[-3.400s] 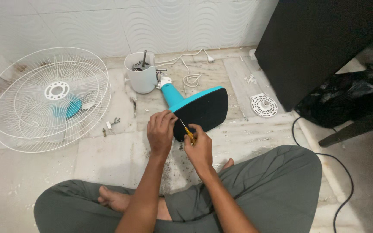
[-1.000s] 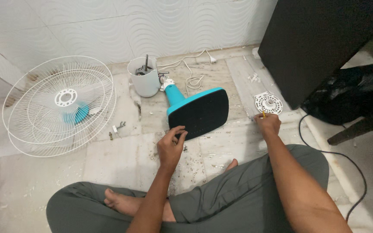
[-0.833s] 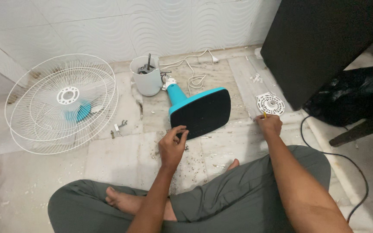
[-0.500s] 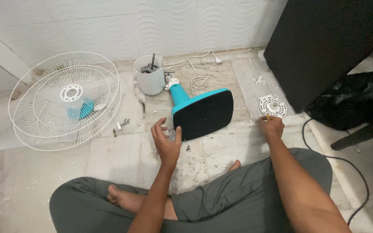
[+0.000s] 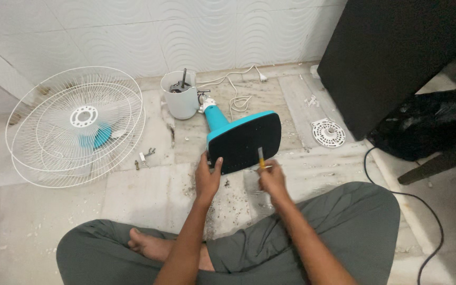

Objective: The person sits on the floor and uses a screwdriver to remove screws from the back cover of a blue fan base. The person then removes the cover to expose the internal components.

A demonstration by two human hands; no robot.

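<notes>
A teal fan base (image 5: 245, 141) with a black underside lies tipped on the floor before me. My left hand (image 5: 207, 175) grips its lower left corner, thumb on the black face. My right hand (image 5: 272, 179) is closed around a yellow-handled screwdriver (image 5: 260, 157), whose tip points up against the lower edge of the black underside. I sit cross-legged in grey trousers.
Stacked white fan grilles with a teal blade (image 5: 75, 126) lie at left. A white motor housing (image 5: 181, 95) and a white power cord (image 5: 236, 92) sit at the back. Loose screws (image 5: 143, 156), a round white cap (image 5: 328, 132), a black cabinet (image 5: 397, 53) and a black cable (image 5: 428, 211) are nearby.
My right hand has come back from beside the round white cap to the fan base, carrying the screwdriver. My left hand has closed its hold on the base's corner.
</notes>
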